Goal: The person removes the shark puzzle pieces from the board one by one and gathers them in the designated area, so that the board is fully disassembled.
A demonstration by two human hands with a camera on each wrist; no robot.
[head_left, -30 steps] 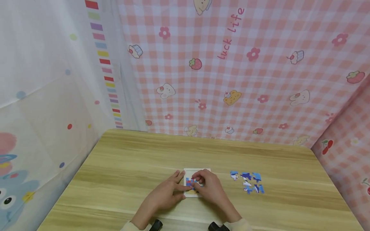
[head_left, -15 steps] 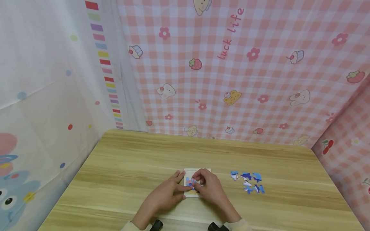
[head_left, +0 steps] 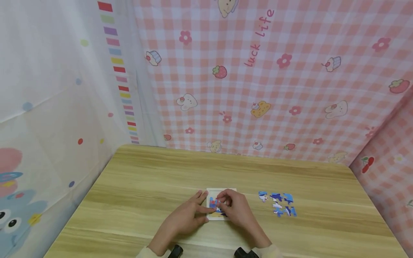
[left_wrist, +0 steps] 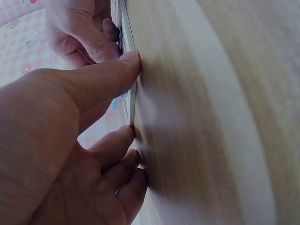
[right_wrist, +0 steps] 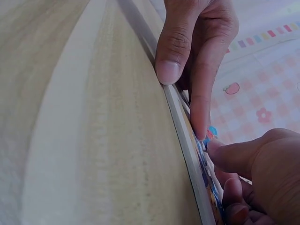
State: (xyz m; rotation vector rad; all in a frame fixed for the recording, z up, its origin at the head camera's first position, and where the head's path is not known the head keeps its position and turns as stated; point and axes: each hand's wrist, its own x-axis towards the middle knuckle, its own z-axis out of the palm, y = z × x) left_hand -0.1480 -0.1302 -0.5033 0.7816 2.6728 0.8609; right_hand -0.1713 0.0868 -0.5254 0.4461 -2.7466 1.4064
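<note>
A small jigsaw board (head_left: 221, 189) with a pale raised rim lies on the table, its lower left partly filled with coloured pieces. From the left, my left hand (head_left: 185, 216) steadies it: the index finger stretches over the picture, while the thumb (left_wrist: 126, 63) and other fingers rest along the rim. Over the middle of the board, my right hand (head_left: 238, 209) pinches a small blue and red puzzle piece (right_wrist: 212, 132) between thumb and fingers, close to the left index fingertip. My right hand covers the board's right part.
Several loose blue and white puzzle pieces (head_left: 276, 196) lie to the right of the board. The wood-grain table (head_left: 145, 179) ends at a pink checked curtain (head_left: 206, 125) behind and a white one (head_left: 80, 107) at the left.
Both hands stay at the board. The right fingertips shift slightly with the small piece, and the head view drifts a little. The loose pieces stay as they lay.
</note>
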